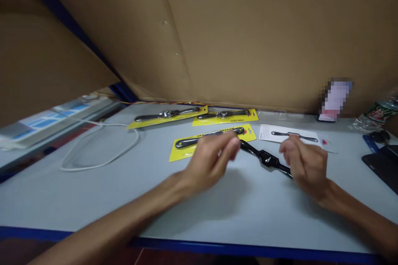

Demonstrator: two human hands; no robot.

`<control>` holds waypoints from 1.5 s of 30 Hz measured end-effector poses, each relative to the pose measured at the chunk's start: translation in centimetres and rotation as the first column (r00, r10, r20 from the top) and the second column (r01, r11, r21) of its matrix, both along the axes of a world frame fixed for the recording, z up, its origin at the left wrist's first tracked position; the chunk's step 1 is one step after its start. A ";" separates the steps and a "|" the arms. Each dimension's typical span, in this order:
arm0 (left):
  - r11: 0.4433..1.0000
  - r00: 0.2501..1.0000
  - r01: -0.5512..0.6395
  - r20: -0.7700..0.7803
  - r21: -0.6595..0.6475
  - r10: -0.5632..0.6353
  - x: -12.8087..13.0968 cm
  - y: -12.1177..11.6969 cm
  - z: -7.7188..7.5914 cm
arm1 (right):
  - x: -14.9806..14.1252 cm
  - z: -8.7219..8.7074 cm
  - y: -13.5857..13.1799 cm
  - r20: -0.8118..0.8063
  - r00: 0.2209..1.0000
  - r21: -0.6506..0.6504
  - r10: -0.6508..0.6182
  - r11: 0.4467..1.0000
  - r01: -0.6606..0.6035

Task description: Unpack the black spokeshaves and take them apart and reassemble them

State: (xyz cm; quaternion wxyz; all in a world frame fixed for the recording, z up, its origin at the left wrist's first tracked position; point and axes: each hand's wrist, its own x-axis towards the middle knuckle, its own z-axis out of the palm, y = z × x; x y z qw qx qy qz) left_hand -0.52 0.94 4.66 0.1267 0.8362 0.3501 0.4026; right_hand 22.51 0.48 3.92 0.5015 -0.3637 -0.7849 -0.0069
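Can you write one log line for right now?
left hand: curled | right hand: curled | black tool: between hands, grip unclear | nearby: three yellow cards, one white card

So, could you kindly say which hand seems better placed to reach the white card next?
Probably the right: it appears just in front of the white card, overlapping its edge in view. The left is farther off, in front of the nearest yellow card.

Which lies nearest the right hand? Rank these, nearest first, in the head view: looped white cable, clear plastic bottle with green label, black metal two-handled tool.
1. Black tool: beside the right hand, on its left.
2. Bottle: back right.
3. Cable: far left.
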 end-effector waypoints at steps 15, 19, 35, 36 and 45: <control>0.939 0.722 -0.329 -0.667 -0.102 0.181 -6.9 5.6 -1.9 | 2.9 -1.2 4.2 0.163 0.954 0.161 -0.253 0.960 0.228; 0.919 0.747 -0.393 -0.582 0.000 0.320 -7.0 4.6 -3.2 | 3.0 -1.5 4.6 0.155 0.958 0.054 -0.241 0.970 0.236; 0.872 0.776 -0.063 -0.526 0.485 0.348 -3.4 3.8 -3.6 | 1.0 -2.4 3.9 -0.294 0.956 -0.469 0.015 0.869 -0.158; 0.882 0.771 -0.062 -0.539 0.468 0.340 -3.0 3.8 -3.5 | 1.1 -2.3 4.0 -0.318 0.948 -0.459 -0.003 0.876 -0.151; 0.883 0.710 -0.156 -0.571 0.442 0.411 -1.3 4.5 -4.3 | 1.1 -2.4 3.8 -0.352 0.928 -0.519 -0.118 0.850 -0.089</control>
